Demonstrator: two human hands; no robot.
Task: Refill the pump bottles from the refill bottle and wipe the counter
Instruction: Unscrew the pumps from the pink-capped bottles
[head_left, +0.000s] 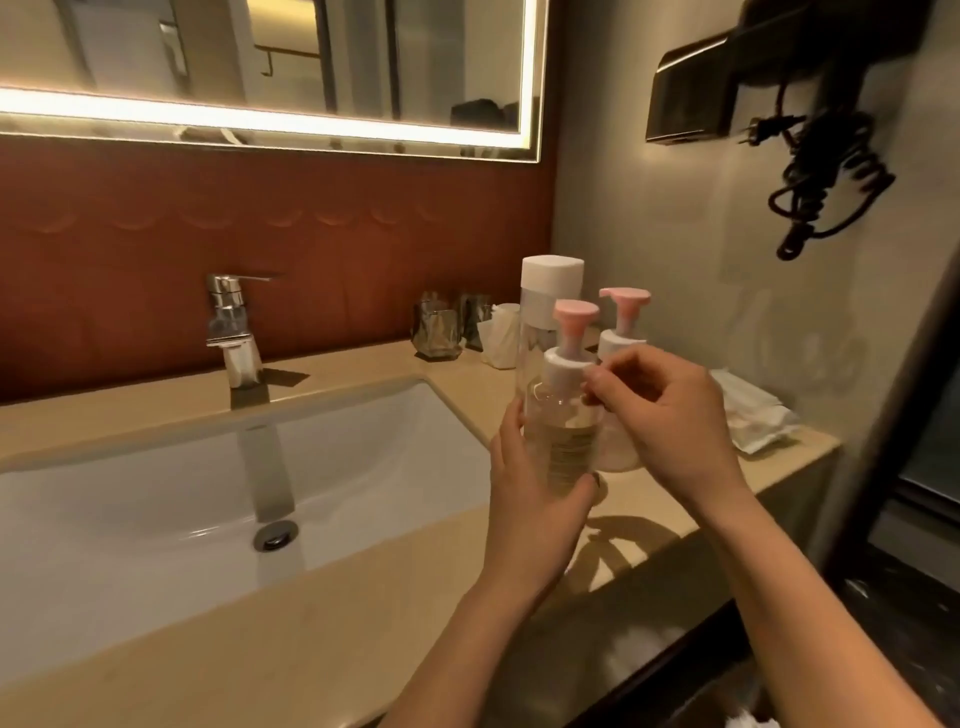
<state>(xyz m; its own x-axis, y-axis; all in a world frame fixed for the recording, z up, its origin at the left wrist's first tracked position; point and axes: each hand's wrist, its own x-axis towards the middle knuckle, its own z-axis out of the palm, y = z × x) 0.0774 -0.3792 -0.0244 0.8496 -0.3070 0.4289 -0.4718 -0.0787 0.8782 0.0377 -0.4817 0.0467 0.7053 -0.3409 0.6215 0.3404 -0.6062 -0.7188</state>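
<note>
Near pump bottle (563, 431) sits in the left hand (530, 499), fingers wrapped round the clear body, thumb across the lower front. It looks lifted just off the worktop (363, 597), right of the sink (156, 493); its base is hidden behind the thumb, so not certain. The right hand (670, 415) is at the white collar under the pink pump head, fingers (602, 376) pinching it. Reads as unscrewing the pump, my guess.

Risks from here:
- Smooth clear body: if the left grip slackens under the twist, the bottle spins or drops, with contents on the worktop or in the sink.
- The dip tube probably comes out wet and drips on the worktop.
- The 2nd pump bottle (621, 338) and the capped refill bottle (550, 280) stand just behind the hands. A wrist swing could knock either, and the tall, narrow refill bottle tips easiest.
- Wrapped packets (753, 415) near the wall get wet if a spill runs right.
- Dim warm light plus clear liquid makes the fill level hard to read, so overfill is plausible.
</note>
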